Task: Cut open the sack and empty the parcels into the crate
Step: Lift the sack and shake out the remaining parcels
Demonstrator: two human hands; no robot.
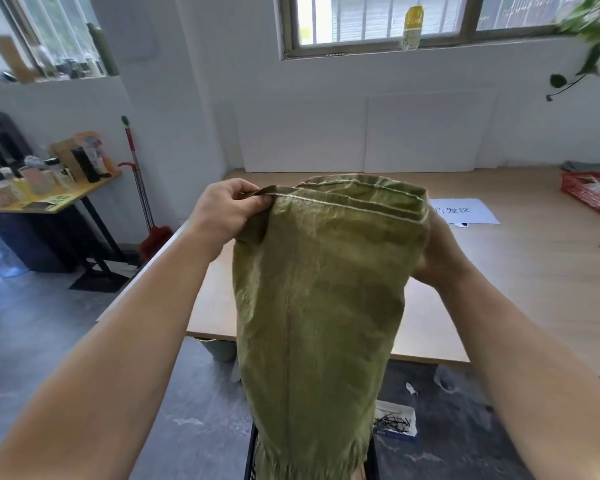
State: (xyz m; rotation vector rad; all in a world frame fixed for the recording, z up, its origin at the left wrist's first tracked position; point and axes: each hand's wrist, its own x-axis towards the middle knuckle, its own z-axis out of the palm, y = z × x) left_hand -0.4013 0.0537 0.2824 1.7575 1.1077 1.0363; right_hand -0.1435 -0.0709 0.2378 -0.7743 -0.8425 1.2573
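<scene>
An olive-green woven sack (319, 306) hangs upside down in front of me, its stitched seam end uppermost. My left hand (227, 211) pinches the seam's left corner. My right hand (439, 252) grips the right side, mostly hidden behind the fabric. The sack's lower end drops into a dark crate (252, 455) on the floor, of which only thin edges show on both sides of the fabric. No parcels are visible; the sack hides the crate's inside.
A wooden table (499, 271) stands just beyond the sack, with a white paper sign (461, 211) and a red basket (591, 190) on it. A small white box of dark bits (395, 422) lies on the floor beside the crate. A cluttered side table (45, 199) stands at the left.
</scene>
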